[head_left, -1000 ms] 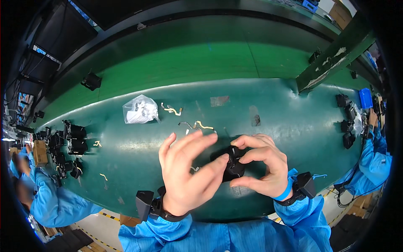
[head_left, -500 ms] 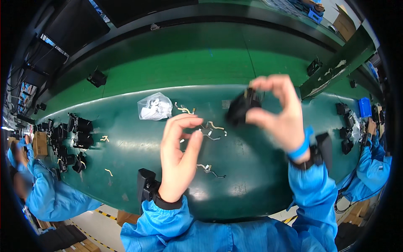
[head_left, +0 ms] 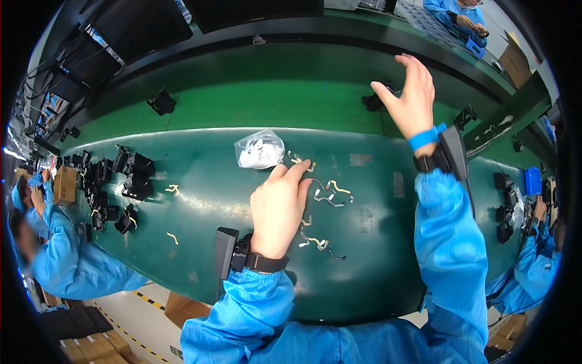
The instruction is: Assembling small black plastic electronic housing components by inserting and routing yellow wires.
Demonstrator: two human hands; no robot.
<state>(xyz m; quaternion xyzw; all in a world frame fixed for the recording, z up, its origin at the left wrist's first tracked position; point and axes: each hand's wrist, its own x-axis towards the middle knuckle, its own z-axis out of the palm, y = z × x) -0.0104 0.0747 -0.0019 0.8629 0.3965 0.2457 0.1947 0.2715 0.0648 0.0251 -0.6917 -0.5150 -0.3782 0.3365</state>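
My right hand (head_left: 414,102) is raised over the green ledge at the back, its thumb and fingers spread and holding nothing. Just left of its thumb a black plastic part (head_left: 371,102) rests on that ledge, partly hidden by the hand. My left hand (head_left: 276,209) reaches across the table, forefinger and thumb apart. Its forefinger meets a small tan flex cable (head_left: 313,164) beside a clear plastic bag (head_left: 260,151) of white pieces. More thin cables, tan and black (head_left: 332,199), lie right of the thumb, and another group (head_left: 318,244) lies nearer to me.
Many black parts (head_left: 138,176) crowd the table's left side, near a cardboard box (head_left: 65,185). Another black part (head_left: 161,102) sits on the ledge (head_left: 273,91). At right are a green post (head_left: 515,115) and a blue bin (head_left: 533,181). Co-workers in blue sit at both sides.
My right hand has moved up and away to the ledge and let go of the black part there. My left hand has moved forward to the flex cable by the bag. The view has shifted.
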